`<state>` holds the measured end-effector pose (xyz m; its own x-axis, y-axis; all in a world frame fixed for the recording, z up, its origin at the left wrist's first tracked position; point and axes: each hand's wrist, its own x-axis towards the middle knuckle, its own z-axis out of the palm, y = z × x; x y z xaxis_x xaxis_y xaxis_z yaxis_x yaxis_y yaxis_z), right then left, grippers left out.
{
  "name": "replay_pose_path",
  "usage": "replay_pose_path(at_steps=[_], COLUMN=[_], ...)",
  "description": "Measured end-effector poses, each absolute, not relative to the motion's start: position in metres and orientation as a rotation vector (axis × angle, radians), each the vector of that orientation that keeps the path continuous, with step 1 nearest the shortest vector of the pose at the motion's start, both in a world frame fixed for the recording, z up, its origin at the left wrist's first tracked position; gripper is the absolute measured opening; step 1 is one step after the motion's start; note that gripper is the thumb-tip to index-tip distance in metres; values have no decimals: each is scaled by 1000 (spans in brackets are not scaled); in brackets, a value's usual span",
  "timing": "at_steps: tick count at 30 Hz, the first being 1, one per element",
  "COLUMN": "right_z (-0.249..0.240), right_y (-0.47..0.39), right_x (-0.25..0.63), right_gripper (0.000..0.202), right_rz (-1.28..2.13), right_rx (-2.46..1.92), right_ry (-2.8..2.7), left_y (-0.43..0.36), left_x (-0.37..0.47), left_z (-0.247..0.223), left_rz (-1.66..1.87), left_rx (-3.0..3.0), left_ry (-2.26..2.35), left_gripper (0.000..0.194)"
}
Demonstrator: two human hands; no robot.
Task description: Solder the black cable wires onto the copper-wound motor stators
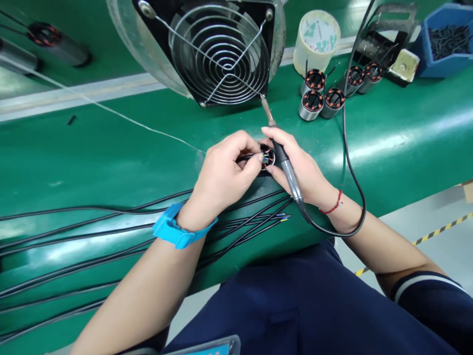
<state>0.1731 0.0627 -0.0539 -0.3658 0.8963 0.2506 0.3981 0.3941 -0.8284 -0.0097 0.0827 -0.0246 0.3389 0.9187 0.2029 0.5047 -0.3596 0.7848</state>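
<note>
Black and partly covered by fingers, a motor stator (268, 159) is sitting between the two hands above the green desk (148, 162), its lower body being hard to make out. Orange spots are dotting its round, dark face. The left hand (231, 165) is pinching a black cable (244, 158) at that face; the right hand (301, 167) is clasping a soldering iron (291, 177) while touching the stator, and the tip is pointing toward a wire-guarded fan (229, 68).

The right grip (307, 171) holds a soldering iron (290, 178).
</note>
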Motion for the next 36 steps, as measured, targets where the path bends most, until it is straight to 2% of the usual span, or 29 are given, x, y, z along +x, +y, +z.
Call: replay_pose_path(at_steps=[5,9,12,15,20,24,30,36], right_z=[-40,-31,-31,-35,-38,-36,-36,-36], right_y=[50,36,32,33,32,25,22,20], right_x=[176,184,187,187,186,189,190,191], right_gripper=[43,35,27,18,17,20,17,22], right_rz=[754,496,303,264,236,338,412,374], right_rx=[-1153,-1180,-1106,-998,-1014,-1157,-1055,-1213], right_ry=[-1784,-1663,-1645,-1649,-1642,-1603,-1611,-1656], left_y=[79,75,73,73,73,72,70,70], left_x=[-7,-5,-3,-2,-1,-1,0,2], left_z=[-29,-30,-31,-33,-34,-32,-31,-30], left_rz=[909,957,977,975,991,910,895,915], left_rx=[1994,2004,2009,2040,2085,2033,1990,1943], left_ry=[1287,1317,1338,1355,1312,1368,1414,1414], left_gripper=[12,12,12,14,17,16,16,16])
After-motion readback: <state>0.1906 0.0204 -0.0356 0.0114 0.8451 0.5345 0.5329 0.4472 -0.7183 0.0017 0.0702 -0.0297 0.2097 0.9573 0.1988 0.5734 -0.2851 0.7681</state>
